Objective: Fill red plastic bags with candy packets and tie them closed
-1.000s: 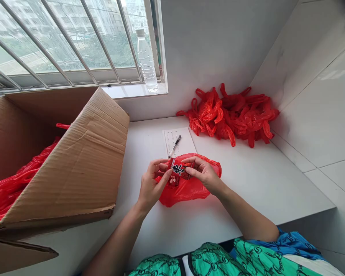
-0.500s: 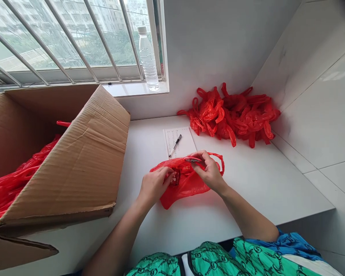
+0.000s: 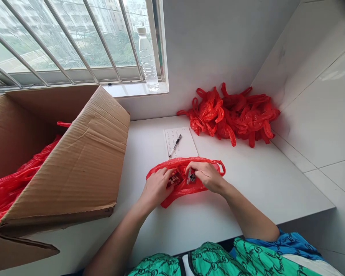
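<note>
A red plastic bag (image 3: 181, 190) lies on the white counter (image 3: 255, 188) with its mouth spread, its loop handle showing at the right. My left hand (image 3: 156, 188) grips the bag's near-left edge, and my right hand (image 3: 207, 176) holds its upper rim. Between them, two small packets show in the bag's mouth. One is a red packet (image 3: 174, 178), and the other a red-and-white packet with dark lettering (image 3: 191, 176). Their lower parts are hidden by the plastic.
A heap of red bags (image 3: 230, 119) sits in the counter's far corner. Behind my hands lie a lined notepad (image 3: 180, 142) and a black pen (image 3: 175, 145). At left stands an open cardboard box (image 3: 74, 161) holding red bags (image 3: 14, 180). A water bottle (image 3: 147, 57) stands on the barred window's sill.
The packets have gone from my fingers into the bag's mouth. The bag now lies spread wider, and my right hand has moved down to its rim.
</note>
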{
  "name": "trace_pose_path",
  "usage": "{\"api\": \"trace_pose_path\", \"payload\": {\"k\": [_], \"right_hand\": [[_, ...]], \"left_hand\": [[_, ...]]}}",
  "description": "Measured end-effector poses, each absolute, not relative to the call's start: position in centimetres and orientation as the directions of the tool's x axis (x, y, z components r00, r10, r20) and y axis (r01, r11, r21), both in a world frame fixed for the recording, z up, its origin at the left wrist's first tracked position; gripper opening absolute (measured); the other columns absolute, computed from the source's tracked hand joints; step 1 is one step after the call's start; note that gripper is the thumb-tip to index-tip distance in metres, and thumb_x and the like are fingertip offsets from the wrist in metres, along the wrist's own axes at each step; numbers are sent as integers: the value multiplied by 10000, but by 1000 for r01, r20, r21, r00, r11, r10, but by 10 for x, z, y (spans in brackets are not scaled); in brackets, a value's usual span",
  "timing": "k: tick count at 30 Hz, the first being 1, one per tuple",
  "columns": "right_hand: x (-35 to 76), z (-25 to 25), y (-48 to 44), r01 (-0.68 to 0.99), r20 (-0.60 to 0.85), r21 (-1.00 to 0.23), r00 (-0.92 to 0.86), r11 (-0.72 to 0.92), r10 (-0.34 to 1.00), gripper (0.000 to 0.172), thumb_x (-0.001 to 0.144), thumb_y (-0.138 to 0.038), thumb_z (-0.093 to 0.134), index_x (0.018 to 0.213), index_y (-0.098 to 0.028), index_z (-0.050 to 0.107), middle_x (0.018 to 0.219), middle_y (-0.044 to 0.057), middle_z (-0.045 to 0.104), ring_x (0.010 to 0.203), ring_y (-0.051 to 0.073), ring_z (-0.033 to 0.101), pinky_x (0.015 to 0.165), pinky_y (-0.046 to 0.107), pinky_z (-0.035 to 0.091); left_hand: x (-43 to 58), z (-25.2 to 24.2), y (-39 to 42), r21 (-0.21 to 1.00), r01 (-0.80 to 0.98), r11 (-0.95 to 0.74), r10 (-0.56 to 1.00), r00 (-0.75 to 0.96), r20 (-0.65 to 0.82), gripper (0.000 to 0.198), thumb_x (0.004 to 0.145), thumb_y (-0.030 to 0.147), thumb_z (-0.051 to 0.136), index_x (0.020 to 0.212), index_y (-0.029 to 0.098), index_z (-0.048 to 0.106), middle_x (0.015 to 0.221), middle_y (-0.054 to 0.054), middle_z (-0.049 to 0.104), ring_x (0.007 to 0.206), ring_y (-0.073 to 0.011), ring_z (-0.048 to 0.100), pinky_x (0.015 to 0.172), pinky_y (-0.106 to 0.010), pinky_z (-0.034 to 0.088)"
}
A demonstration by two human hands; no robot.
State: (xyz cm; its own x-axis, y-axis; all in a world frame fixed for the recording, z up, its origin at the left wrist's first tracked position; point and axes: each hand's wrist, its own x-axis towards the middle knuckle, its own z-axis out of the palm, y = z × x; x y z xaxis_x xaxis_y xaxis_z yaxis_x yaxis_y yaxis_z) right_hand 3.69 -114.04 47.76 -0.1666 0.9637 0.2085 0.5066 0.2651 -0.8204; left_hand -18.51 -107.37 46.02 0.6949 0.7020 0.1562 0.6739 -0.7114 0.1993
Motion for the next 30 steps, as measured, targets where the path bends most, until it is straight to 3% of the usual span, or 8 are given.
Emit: {"api": "trace_pose_path", "payload": {"k": [2, 4, 9, 16, 19, 23, 27, 30], "right_hand": [[37, 475, -1138, 646, 174, -728, -150, 230, 973, 327, 864, -138, 393, 962, -267, 678, 881, -19, 721, 807, 194, 653, 724, 324, 480], [36, 470, -1134, 724, 178, -664, -87, 185, 980, 318, 919, -187, 397, 1061, -280, 665, 899, -12, 728, 798, 198, 660, 709, 327, 473], [33, 450, -1126, 834, 166, -538, -36, 121, 986, 261, 955, -272, 475, 1155, -290, 641, 946, 37, 729, 736, 229, 664, 587, 325, 440], [36, 445, -1128, 854, 139, -511, -29, 97, 990, 312, 906, -285, 594, 1216, -306, 631, 1114, 59, 701, 812, 243, 693, 588, 322, 485], [33, 457, -1133, 800, 107, -599, 20, 48, 994, 322, 953, -369, 527, 1261, -304, 596, 1081, 40, 718, 838, 233, 696, 632, 336, 525], [27, 468, -1137, 614, 157, -780, 6, 120, 988, 325, 953, -392, 540, 1269, -325, 577, 1162, 3, 693, 958, 190, 682, 783, 340, 564], [21, 465, -1134, 517, 286, -808, -77, 284, 955, 370, 897, -257, 608, 1264, -300, 584, 1137, 25, 654, 1047, 180, 642, 839, 330, 560], [22, 464, -1133, 505, 309, -807, -80, 306, 948, 392, 874, -201, 622, 1254, -289, 586, 1107, 29, 641, 1014, 178, 638, 847, 343, 554]], "left_hand": [[-187, 460, -1073, 180, 651, -738, 675, 718, 172, 142, 893, 251, 532, 972, 226, 647, 916, -56, 662, 833, -224, 622, 655, -311, 436], [-186, 460, -1073, 159, 676, -720, 694, 695, 187, 212, 961, 288, 453, 935, 217, 651, 896, -57, 652, 816, -218, 617, 634, -311, 425], [-181, 458, -1072, 126, 775, -620, 780, 592, 201, 235, 978, 248, 442, 1096, 224, 643, 1089, -70, 654, 871, -225, 632, 599, -309, 423], [-182, 455, -1068, 104, 769, -631, 771, 605, 199, 128, 938, 253, 541, 985, 222, 657, 1022, -60, 688, 924, -253, 637, 673, -327, 472], [-183, 457, -1068, 119, 757, -643, 758, 606, 241, 143, 956, 253, 514, 942, 222, 653, 985, -50, 705, 977, -265, 634, 694, -334, 489], [-182, 462, -1073, 342, 686, -642, 766, 552, 331, 224, 986, 332, 490, 1136, 240, 630, 1091, -35, 717, 1020, -244, 655, 777, -341, 519], [-179, 466, -1078, 690, 476, -546, 807, 519, 281, 318, 975, 412, 520, 1236, 250, 601, 982, -8, 740, 839, -172, 700, 746, -289, 554], [-179, 467, -1080, 802, 343, -489, 801, 539, 259, 277, 944, 389, 583, 1171, 241, 640, 925, 2, 736, 768, -141, 697, 688, -244, 566]]}}
